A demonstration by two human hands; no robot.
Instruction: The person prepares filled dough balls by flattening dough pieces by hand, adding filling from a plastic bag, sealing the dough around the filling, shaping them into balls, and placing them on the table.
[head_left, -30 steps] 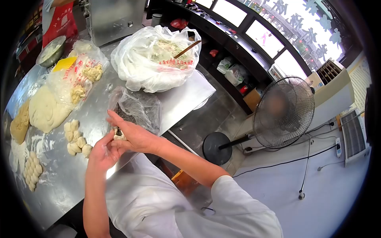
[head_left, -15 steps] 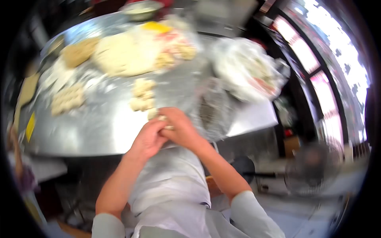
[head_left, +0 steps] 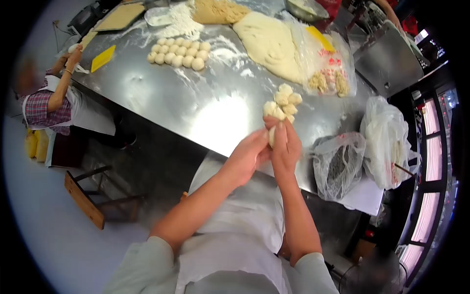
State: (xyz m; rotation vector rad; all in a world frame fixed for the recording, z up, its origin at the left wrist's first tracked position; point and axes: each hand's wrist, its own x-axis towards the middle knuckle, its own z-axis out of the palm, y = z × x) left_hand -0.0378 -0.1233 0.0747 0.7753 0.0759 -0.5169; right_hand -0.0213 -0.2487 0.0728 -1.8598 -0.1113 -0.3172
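Observation:
Between my two hands, just over the table's near edge, is a small pale dough piece (head_left: 271, 137). My left hand (head_left: 246, 156) closes on it from the left, fingers bent. My right hand (head_left: 286, 147) is wrapped round its right side, thumb up along it. Right beyond my fingertips lies a cluster of several pale dough balls (head_left: 285, 100) on the metal table (head_left: 171, 105). A clear plastic bag with dark filling (head_left: 339, 166) sits to the right of my right hand.
Rows of dough balls (head_left: 179, 52), flour (head_left: 183, 22), a large dough sheet (head_left: 269, 46) and brown dough (head_left: 218, 12) lie farther back. A filled white bag (head_left: 387, 139) is at right. A co-worker (head_left: 63, 100) stands at left near a wooden stool (head_left: 84, 200).
The view has swung left, bringing the co-worker and stool into sight. My hands stay together on the dough piece, now beside the cluster of dough balls and farther from the dark filling.

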